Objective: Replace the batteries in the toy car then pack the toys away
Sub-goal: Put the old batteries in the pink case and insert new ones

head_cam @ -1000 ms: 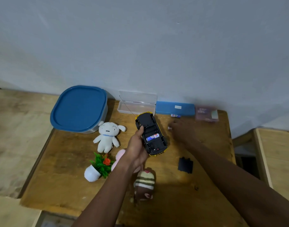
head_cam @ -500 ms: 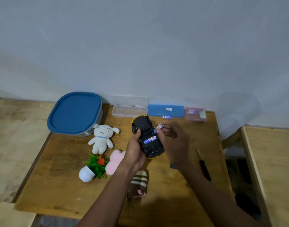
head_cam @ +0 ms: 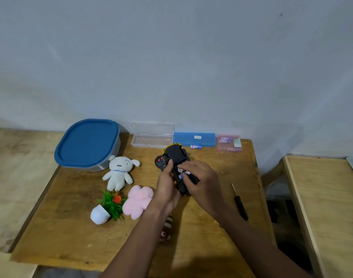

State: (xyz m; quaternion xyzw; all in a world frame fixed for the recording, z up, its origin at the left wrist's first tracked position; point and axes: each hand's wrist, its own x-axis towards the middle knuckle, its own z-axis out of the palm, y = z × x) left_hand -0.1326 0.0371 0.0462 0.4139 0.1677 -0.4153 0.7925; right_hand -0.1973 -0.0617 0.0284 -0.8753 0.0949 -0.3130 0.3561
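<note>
The yellow and black toy car (head_cam: pixel 174 155) is upside down above the table middle, its open battery bay facing up. My left hand (head_cam: pixel 166 184) grips its left side. My right hand (head_cam: pixel 199 180) lies over the bay, fingertips pressing a battery (head_cam: pixel 183 171) into it. A spare battery (head_cam: pixel 196 146) lies by the blue case (head_cam: pixel 194 139). The white plush (head_cam: pixel 119 173), pink plush (head_cam: pixel 138 201) and toy potted plant (head_cam: pixel 108 207) lie to the left. A striped plush (head_cam: pixel 167 227) is mostly hidden under my left forearm.
A blue-lidded tub (head_cam: pixel 87 144) stands at the back left, an open clear case (head_cam: pixel 152 137) behind the car, a pink battery box (head_cam: pixel 229 142) at the back right. A black screwdriver (head_cam: pixel 240 203) lies right of my right arm. Another wooden surface (head_cam: pixel 323 207) stands right.
My right hand picked a battery off the table behind the car and brought it down onto the battery bay. The car has tilted in my left hand.
</note>
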